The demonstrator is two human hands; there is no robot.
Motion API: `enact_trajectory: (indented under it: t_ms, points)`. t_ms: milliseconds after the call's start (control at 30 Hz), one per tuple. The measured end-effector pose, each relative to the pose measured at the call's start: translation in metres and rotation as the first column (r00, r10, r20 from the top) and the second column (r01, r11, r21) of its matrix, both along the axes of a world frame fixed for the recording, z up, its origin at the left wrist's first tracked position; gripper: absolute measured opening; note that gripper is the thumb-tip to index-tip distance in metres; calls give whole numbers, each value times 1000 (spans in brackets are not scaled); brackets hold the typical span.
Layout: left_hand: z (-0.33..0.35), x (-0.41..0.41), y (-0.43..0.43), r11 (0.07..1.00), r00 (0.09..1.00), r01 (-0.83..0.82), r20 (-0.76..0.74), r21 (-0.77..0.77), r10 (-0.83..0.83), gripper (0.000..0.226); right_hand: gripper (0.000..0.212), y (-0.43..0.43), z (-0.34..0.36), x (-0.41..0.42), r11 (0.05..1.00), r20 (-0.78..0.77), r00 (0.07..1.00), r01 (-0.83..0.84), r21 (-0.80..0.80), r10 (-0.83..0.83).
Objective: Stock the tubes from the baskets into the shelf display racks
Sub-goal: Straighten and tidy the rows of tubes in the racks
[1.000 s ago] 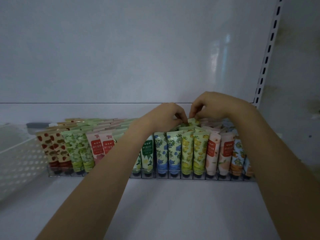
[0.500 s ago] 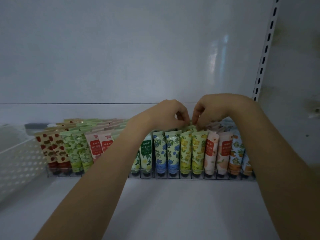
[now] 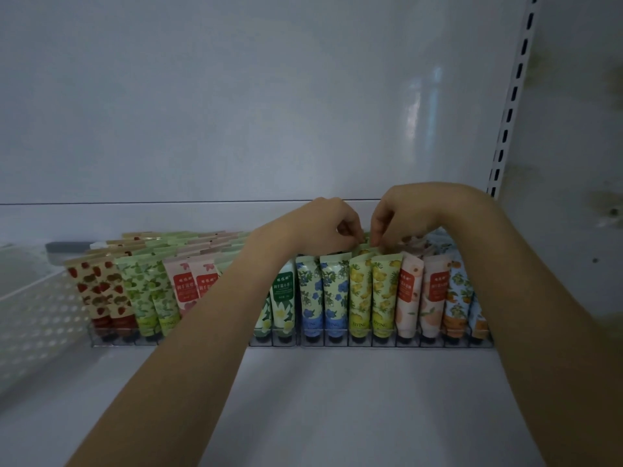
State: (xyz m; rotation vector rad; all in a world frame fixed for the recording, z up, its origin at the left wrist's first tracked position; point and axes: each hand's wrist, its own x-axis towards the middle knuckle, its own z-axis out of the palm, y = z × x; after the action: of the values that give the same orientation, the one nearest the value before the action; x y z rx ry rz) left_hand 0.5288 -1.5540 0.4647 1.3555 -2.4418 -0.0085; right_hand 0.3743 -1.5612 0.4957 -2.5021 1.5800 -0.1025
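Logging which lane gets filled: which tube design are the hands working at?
The yellow fruit-print tubes, between the blue-flower tubes and the peach tubes: left hand and right hand both pinch tops in that lane.

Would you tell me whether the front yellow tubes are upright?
Upright: front yellow tubes stand cap-down in the clear rack slots.

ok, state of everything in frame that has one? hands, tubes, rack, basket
left hand: pinches the top of a yellow tube behind the front row
right hand: pinches the same tube top
yellow tube: upright in the yellow lane, held; how far seated is hidden
front-row tubes: upright, caps down, in slots
rack: every visible front slot filled
basket: left of rack; contents cannot be told
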Motion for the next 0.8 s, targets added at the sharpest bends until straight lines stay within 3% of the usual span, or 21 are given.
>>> enact_trajectory:
  t_ms: [267, 800]
  points:
    - [1, 1, 0, 1000, 1000, 15, -8, 25, -15, 19, 14, -8, 1, -6, 992, 214, 976, -11, -124, 38]
    - [-1, 1, 0, 999, 1000, 25, -19, 27, -25, 18, 14, -19, -14, 2, 998, 158, 987, 33, -51, -25]
